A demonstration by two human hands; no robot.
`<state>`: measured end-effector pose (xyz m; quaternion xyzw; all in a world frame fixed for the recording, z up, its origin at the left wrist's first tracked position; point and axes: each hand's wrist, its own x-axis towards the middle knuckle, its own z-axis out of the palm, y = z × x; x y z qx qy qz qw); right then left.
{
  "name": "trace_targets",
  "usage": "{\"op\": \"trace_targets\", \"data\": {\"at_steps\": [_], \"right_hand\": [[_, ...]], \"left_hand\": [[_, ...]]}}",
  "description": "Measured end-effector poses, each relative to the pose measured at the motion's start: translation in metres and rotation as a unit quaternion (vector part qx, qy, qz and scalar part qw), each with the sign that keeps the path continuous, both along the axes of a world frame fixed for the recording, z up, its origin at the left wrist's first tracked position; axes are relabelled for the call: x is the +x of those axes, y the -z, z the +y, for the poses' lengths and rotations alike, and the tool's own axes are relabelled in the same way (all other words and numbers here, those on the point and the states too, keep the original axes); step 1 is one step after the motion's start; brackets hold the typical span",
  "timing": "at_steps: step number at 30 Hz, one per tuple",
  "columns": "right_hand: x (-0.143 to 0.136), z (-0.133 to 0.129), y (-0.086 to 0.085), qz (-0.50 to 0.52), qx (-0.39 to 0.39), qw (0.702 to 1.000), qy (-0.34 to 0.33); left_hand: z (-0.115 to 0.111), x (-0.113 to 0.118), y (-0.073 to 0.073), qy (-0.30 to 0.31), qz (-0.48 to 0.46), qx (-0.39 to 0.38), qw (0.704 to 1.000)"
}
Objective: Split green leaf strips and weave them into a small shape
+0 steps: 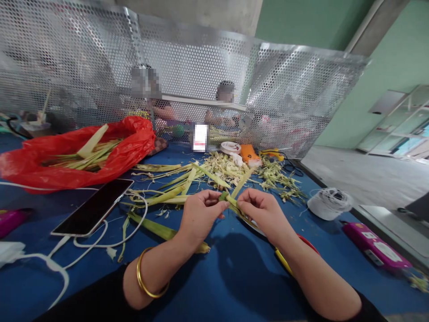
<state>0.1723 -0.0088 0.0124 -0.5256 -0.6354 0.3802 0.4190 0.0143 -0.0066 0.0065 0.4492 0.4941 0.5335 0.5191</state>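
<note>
Near the middle of the blue table, both my hands meet around a narrow green-yellow leaf strip (pixel 232 201). My left hand (pixel 201 214), its wrist bearing a gold bangle (pixel 139 273), pinches the strip's folded green end. From the other side, the fingertips of my right hand (pixel 259 206) are closed on the same strip. Scissors with a yellow and red handle (pixel 284 261) lie partly hidden under my right forearm. A long green leaf (pixel 154 226) rests beside my left forearm, and more pale leaf strips (pixel 167 195) are spread behind it.
Leaf scraps (pixel 221 167) are heaped ahead. A red plastic bag (pixel 134 138) of leaf strips, a phone (pixel 94 208) and a white cable (pixel 112 245) lie left. A white string spool (pixel 330 203) and a purple packet (pixel 375 248) lie right. Behind a perforated metal screen (pixel 197 58) sit two people.
</note>
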Motion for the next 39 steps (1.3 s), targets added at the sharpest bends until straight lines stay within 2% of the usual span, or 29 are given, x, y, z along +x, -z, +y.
{"op": "trace_targets", "data": {"at_steps": [7,14,20,27,31,34,39], "right_hand": [[-0.001,0.001,0.005,0.043,-0.029,0.999,-0.004],[-0.007,-0.004,0.004,-0.01,0.033,0.999,0.012],[-0.013,-0.008,0.002,-0.014,0.044,0.998,0.053],[-0.014,-0.008,0.008,-0.034,0.07,0.996,0.042],[-0.013,-0.009,0.01,-0.063,0.111,0.991,0.03],[-0.013,-0.008,0.011,-0.05,0.108,0.992,0.037],[-0.007,-0.004,0.008,-0.07,0.084,0.994,0.0]], "left_hand": [[-0.004,0.002,0.0,-0.016,0.063,0.027,0.998],[-0.003,0.003,0.005,-0.017,0.088,0.037,0.995],[-0.003,0.004,0.008,-0.025,0.084,0.036,0.995],[-0.003,0.003,0.011,-0.017,0.107,0.06,0.992],[-0.003,0.005,0.014,0.004,0.078,0.059,0.995],[-0.003,0.007,0.017,0.032,0.054,0.054,0.997],[-0.002,0.004,0.018,0.025,0.123,0.098,0.987]]}}
